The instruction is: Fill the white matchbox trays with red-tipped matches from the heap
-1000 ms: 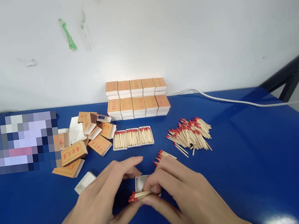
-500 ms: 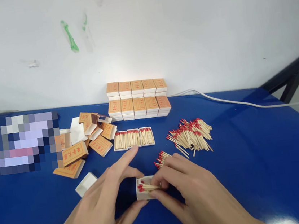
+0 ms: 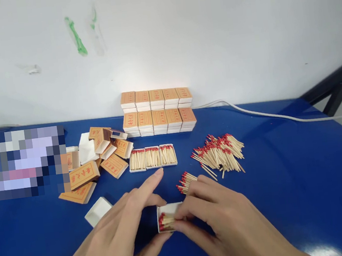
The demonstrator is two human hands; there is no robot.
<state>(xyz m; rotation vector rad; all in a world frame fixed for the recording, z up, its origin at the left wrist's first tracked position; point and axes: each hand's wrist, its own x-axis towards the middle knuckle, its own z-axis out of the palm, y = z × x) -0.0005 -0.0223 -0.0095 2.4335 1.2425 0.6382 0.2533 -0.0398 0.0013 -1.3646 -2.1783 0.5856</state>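
Observation:
A white matchbox tray point(image 3: 172, 207) sits low in the middle of the view. My left hand point(image 3: 118, 230) grips it at the left end, thumb on the near side and a finger on the far side, with the index finger stretched forward. Several red-headed matches point(image 3: 164, 221) lie inside, heads to the left. My right hand point(image 3: 222, 213) reaches over the tray's right end and pinches the matches' plain ends. A small bunch of matches point(image 3: 186, 181) is just beyond the right fingers, partly covered by them.
Three filled trays point(image 3: 152, 158) stand side by side farther back. A large match pile point(image 3: 219, 151) lies right; stacked matchboxes point(image 3: 159, 119) line the wall. Orange sleeves point(image 3: 85, 176) and another white tray point(image 3: 97, 211) are left. A white cable point(image 3: 266, 117) crosses the blue table point(image 3: 289, 180).
The matches in my right fingers have come down into the tray and now lie along its near side, more spread at the heads. My left hand keeps its grip on the tray.

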